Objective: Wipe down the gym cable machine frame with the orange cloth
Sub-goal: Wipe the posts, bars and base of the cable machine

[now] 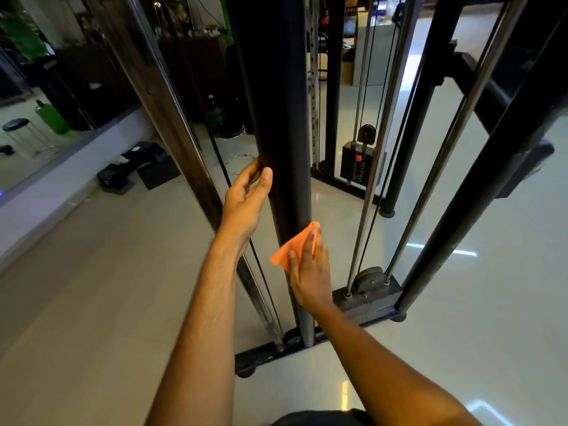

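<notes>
A thick black upright post (278, 118) of the cable machine frame rises in the middle of the view. My right hand (309, 272) presses the orange cloth (290, 249) flat against the lower part of this post, fingers straight over the cloth. My left hand (246, 201) is higher up on the post's left side, fingers loosely curved with the thumb touching the post's edge. The post meets a black base bar (270, 355) on the floor.
Chrome guide rods and cables (368, 179) run down to a pulley (368, 276) at the right. A weight stack (356, 162) stands behind. Another black upright (479, 186) slants at the right. A wall mirror (61, 87) and dark items (132, 170) lie at the left on the glossy floor.
</notes>
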